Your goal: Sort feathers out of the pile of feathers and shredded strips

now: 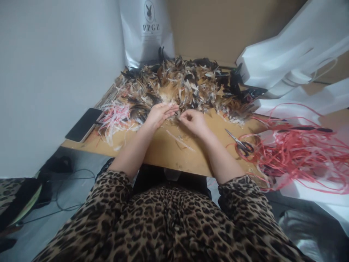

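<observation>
A broad heap of brown, black and white feathers covers the back of the wooden table. At its front edge is my left hand, fingers stretched out toward the right and slightly apart. Facing it from the right, my right hand is curled, thumb and forefinger pinched together close to the left fingertips. Whatever lies in that pinch is too small to make out among the feathers. Thin pale strips lie on the table below the hands.
A phone lies at the left beside cut pink-and-white strips. Black-handled scissors lie to the right, near a tangle of red ribbon. A white bag stands behind, and white foam pieces rise at the right.
</observation>
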Available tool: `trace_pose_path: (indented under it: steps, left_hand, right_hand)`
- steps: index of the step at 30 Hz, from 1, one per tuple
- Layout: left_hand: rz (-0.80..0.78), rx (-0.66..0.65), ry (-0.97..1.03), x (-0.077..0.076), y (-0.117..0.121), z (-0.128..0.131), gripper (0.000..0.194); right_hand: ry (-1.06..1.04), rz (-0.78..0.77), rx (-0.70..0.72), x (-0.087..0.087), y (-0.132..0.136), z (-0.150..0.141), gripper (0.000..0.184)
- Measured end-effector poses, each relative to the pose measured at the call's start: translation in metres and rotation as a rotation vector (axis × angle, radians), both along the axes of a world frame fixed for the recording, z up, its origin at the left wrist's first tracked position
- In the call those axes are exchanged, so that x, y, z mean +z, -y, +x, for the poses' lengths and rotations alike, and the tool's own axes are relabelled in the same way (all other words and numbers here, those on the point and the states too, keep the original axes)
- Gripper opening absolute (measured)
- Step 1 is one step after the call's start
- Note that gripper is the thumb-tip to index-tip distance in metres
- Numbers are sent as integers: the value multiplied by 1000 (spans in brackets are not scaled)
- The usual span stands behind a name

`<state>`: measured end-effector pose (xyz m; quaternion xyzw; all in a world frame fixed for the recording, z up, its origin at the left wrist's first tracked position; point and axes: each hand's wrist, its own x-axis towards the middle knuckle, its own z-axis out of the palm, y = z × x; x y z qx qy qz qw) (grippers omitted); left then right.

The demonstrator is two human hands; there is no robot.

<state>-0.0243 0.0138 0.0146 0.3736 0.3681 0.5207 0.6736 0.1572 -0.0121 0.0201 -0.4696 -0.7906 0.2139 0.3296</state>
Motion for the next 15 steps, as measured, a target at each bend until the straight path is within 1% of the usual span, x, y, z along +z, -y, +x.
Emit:
trace_pose_path:
  steps: [2, 3, 4, 7, 9, 12, 15]
  left_hand:
    - [7, 14, -14, 2, 0, -1, 16]
    - [6, 18, -28, 2, 0, 0, 16]
    - [4, 20, -44, 1, 0, 1, 16]
    - [8, 8, -83, 1, 1, 6, 17]
    - [20, -1, -85, 4, 0, 8, 18]
    - [32, -3, -78, 9, 1, 10, 19]
    - [44, -27, -84, 11, 1, 12, 19]
  right_hand:
    - [123, -253, 196, 9, 7, -2, 16]
    - [224, -327, 273, 14, 11, -4, 15]
    - [343, -345, 296, 19, 16, -7, 14]
    - [693, -295, 260, 33, 32, -19, 18]
    - [868, -275, 211, 39, 42, -27, 22]
    - [941, -211, 173, 38, 49, -36, 30]
    - [919, -213, 185, 30, 43, -34, 30]
